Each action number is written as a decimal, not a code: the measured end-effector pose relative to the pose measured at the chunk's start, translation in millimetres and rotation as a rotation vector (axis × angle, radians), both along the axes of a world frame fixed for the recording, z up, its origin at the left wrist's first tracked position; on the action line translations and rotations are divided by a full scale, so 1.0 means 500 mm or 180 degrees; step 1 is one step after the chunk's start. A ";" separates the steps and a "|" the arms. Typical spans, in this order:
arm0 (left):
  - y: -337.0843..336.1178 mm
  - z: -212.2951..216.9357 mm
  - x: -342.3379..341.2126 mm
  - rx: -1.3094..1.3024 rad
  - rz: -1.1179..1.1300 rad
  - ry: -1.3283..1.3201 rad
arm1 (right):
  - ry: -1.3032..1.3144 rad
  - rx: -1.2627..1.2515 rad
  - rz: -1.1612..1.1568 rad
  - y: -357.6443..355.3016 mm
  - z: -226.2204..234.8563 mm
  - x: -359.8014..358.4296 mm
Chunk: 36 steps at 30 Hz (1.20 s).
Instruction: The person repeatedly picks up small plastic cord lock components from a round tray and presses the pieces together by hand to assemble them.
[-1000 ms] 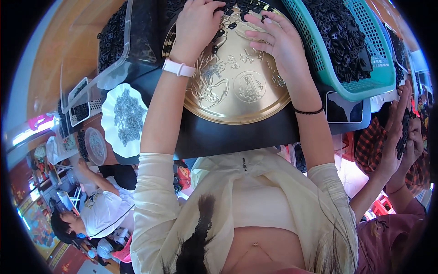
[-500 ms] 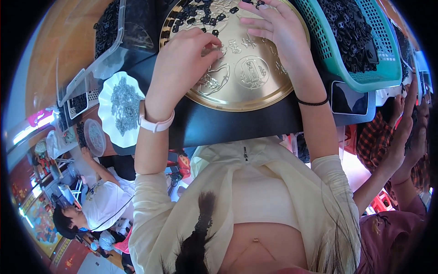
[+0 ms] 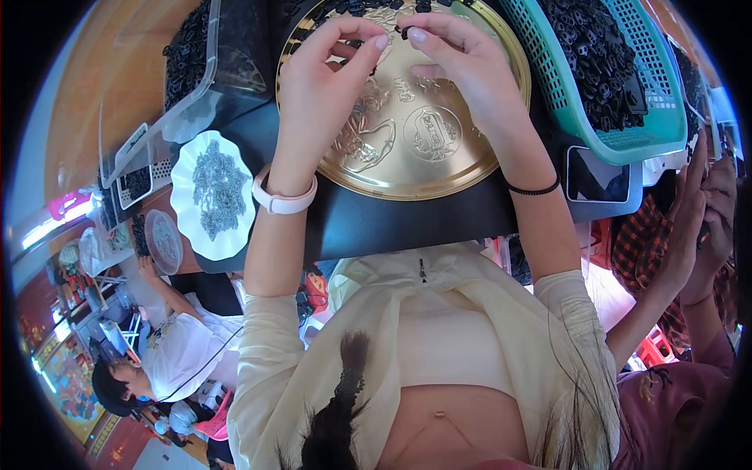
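Above a round gold embossed tray [image 3: 462,171], my two hands are raised with their fingertips close together. My right hand [image 3: 478,74] pinches a small black plastic piece [image 3: 406,32] between thumb and forefinger. Thumb and forefinger of my left hand [image 3: 317,86] are closed too; whatever is between them is too small to make out. Black shows under its curled fingers. More small black pieces [image 3: 345,6] lie along the tray's far side, partly cut off by the picture's edge.
Left of the tray, a white scalloped dish [image 3: 182,184] holds many small silvery metal parts [image 3: 218,192]. A clear plastic bin [image 3: 205,74] and a teal basket [image 3: 638,149] hold black pieces. A dark-screened phone [image 3: 597,174] lies below the basket. Other people sit at both sides.
My left hand has lifted off the tray's pieces and moved slightly right. My right hand, spread before, has come down and left and now pinches a black piece beside it.
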State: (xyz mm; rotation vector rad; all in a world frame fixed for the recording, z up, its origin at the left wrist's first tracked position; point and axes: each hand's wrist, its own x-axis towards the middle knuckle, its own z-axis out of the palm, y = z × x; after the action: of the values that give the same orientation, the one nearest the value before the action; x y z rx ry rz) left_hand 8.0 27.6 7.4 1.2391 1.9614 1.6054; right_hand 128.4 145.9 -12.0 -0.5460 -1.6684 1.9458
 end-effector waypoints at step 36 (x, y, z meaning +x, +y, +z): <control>-0.016 0.003 -0.010 -0.0357 -0.0386 -0.0271 | -0.0410 0.0698 0.0022 -0.007 -0.008 0.004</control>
State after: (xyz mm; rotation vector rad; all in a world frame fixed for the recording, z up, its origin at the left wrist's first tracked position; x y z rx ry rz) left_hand 3.2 19.5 8.7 1.2017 1.8600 1.4447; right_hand 130.5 142.4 -15.8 -0.5912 -1.9365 1.7347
